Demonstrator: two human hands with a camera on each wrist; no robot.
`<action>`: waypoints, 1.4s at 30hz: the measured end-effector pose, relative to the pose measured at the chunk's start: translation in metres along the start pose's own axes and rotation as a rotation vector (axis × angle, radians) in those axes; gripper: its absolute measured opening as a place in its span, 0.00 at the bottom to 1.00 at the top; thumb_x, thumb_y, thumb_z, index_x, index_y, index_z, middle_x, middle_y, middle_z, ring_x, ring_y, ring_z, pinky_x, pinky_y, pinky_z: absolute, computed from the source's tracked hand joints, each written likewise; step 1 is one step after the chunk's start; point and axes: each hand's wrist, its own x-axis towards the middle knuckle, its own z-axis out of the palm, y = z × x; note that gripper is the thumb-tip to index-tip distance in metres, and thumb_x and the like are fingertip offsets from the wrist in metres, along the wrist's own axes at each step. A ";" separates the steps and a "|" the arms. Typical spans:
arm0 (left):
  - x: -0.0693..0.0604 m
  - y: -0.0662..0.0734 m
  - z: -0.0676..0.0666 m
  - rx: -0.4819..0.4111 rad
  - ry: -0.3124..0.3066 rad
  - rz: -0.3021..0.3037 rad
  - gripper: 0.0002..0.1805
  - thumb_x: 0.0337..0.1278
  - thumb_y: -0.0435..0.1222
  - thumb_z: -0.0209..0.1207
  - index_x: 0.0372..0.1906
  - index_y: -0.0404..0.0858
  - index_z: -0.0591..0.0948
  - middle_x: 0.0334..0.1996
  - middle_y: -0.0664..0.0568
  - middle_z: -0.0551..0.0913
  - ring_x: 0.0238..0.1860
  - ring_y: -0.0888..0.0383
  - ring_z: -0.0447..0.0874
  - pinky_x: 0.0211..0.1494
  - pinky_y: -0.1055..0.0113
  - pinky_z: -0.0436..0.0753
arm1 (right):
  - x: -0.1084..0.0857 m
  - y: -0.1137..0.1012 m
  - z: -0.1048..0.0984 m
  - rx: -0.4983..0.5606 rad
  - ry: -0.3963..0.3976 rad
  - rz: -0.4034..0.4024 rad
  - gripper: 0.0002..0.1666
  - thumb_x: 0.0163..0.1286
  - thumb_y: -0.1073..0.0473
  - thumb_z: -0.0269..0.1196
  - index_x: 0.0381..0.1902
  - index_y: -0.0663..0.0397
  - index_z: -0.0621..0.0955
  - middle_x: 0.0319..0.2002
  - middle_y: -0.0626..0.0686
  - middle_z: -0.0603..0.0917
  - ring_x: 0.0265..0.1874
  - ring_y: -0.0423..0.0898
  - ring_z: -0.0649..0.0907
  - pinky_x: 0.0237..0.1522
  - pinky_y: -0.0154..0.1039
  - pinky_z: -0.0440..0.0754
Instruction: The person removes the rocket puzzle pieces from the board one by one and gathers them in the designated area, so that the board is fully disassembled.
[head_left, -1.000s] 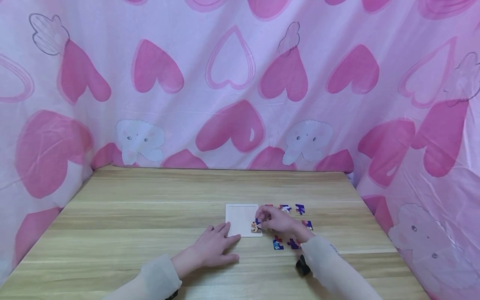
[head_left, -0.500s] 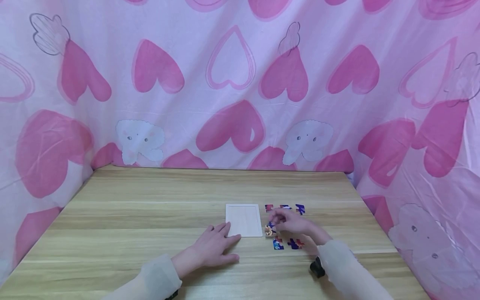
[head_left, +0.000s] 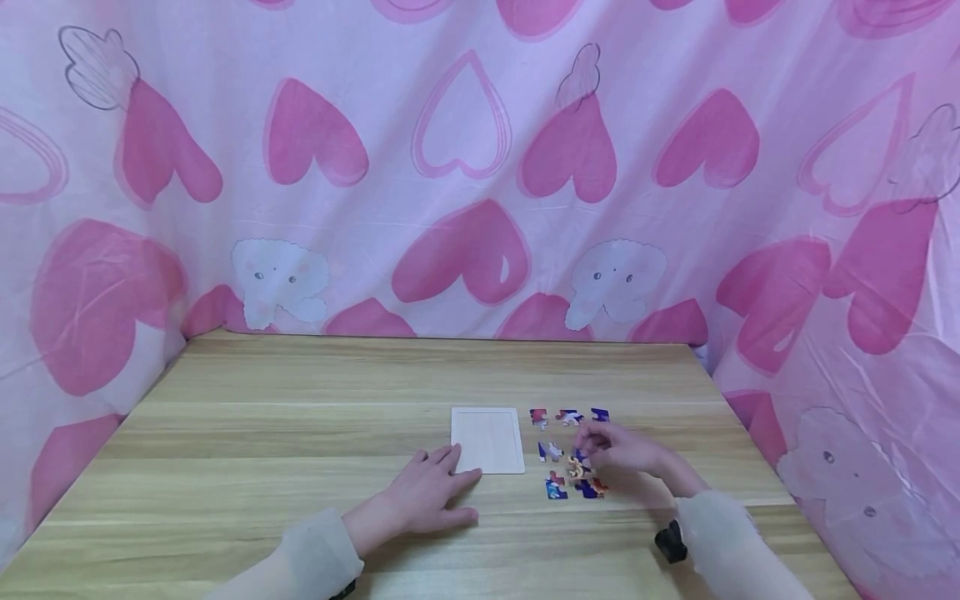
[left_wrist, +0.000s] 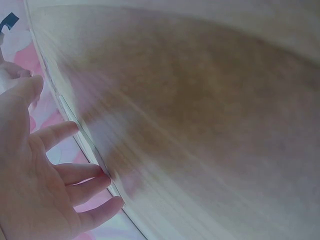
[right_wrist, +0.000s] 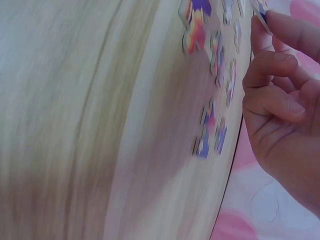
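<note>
My right hand (head_left: 626, 450) pinches a jigsaw piece (head_left: 576, 465) with orange and dark blue print between thumb and fingertips. In the right wrist view, that held piece (right_wrist: 262, 16) shows edge-on, lifted off the table. Around and below the hand lie several loose jigsaw pieces, among them a blue-and-red piece (head_left: 556, 486), a purple-and-orange piece (head_left: 592, 488) and a white-and-blue piece (head_left: 551, 452). My left hand (head_left: 423, 496) lies with spread fingers, its fingertips on the near-left corner of a pale square puzzle tray (head_left: 487, 440), which has a raised border and bears no pieces.
More jigsaw pieces stand in a row behind, including a red one (head_left: 538, 417) and a white-and-purple one (head_left: 570, 417). The wooden table (head_left: 300, 417) ends at a pink heart-print curtain (head_left: 465, 250) at the back and sides.
Carrying the jigsaw piece, my right hand has moved rightward from the tray's right edge to among the loose pieces. The left hand and tray have stayed still.
</note>
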 end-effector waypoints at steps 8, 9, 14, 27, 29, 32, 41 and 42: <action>0.000 0.000 0.000 -0.006 -0.003 -0.004 0.33 0.51 0.62 0.44 0.59 0.50 0.70 0.58 0.36 0.64 0.59 0.44 0.60 0.52 0.44 0.64 | -0.019 0.011 -0.012 0.001 -0.001 0.039 0.13 0.56 0.71 0.56 0.41 0.65 0.72 0.34 0.56 0.73 0.34 0.51 0.72 0.35 0.39 0.72; 0.000 0.000 0.000 -0.004 -0.002 -0.003 0.33 0.51 0.62 0.44 0.59 0.50 0.70 0.58 0.36 0.64 0.59 0.44 0.60 0.52 0.44 0.64 | -0.022 0.012 -0.014 -0.003 -0.003 0.038 0.13 0.56 0.71 0.55 0.41 0.65 0.73 0.34 0.56 0.74 0.34 0.50 0.72 0.35 0.39 0.72; 0.000 0.000 0.000 0.000 -0.005 -0.006 0.33 0.51 0.62 0.44 0.59 0.50 0.70 0.58 0.36 0.64 0.59 0.45 0.60 0.52 0.44 0.64 | -0.031 0.023 -0.021 0.013 -0.006 0.047 0.13 0.54 0.72 0.56 0.40 0.66 0.73 0.34 0.56 0.74 0.34 0.50 0.72 0.36 0.38 0.73; -0.001 0.000 0.000 -0.013 -0.012 -0.007 0.32 0.52 0.62 0.44 0.59 0.50 0.70 0.58 0.36 0.64 0.59 0.45 0.60 0.52 0.44 0.64 | -0.046 0.040 -0.025 0.016 0.017 0.075 0.14 0.53 0.72 0.55 0.40 0.67 0.73 0.35 0.57 0.75 0.34 0.49 0.73 0.36 0.37 0.73; -0.001 0.000 0.001 -0.010 -0.011 -0.007 0.32 0.52 0.62 0.44 0.59 0.50 0.70 0.58 0.36 0.64 0.59 0.45 0.60 0.52 0.44 0.64 | -0.047 0.042 -0.025 0.016 0.021 0.075 0.14 0.53 0.72 0.55 0.40 0.68 0.73 0.34 0.57 0.75 0.33 0.49 0.73 0.35 0.37 0.73; -0.001 0.000 0.001 -0.007 -0.012 -0.008 0.33 0.52 0.62 0.44 0.59 0.50 0.70 0.58 0.36 0.64 0.59 0.45 0.60 0.52 0.44 0.64 | -0.047 0.044 -0.025 0.018 0.030 0.071 0.14 0.52 0.72 0.56 0.40 0.68 0.73 0.34 0.56 0.75 0.33 0.48 0.72 0.34 0.36 0.72; -0.001 0.001 0.000 -0.037 -0.024 -0.013 0.33 0.52 0.62 0.44 0.60 0.49 0.69 0.60 0.36 0.62 0.60 0.44 0.58 0.52 0.43 0.63 | -0.045 0.043 -0.023 0.000 0.075 0.080 0.14 0.53 0.72 0.56 0.40 0.67 0.73 0.34 0.57 0.75 0.34 0.50 0.73 0.35 0.37 0.73; -0.002 0.000 0.000 -0.046 -0.025 -0.015 0.33 0.52 0.62 0.44 0.60 0.49 0.69 0.60 0.36 0.62 0.60 0.44 0.57 0.53 0.43 0.63 | -0.045 0.042 -0.023 -0.010 0.089 0.088 0.13 0.54 0.71 0.56 0.40 0.67 0.73 0.34 0.57 0.75 0.33 0.50 0.73 0.34 0.37 0.73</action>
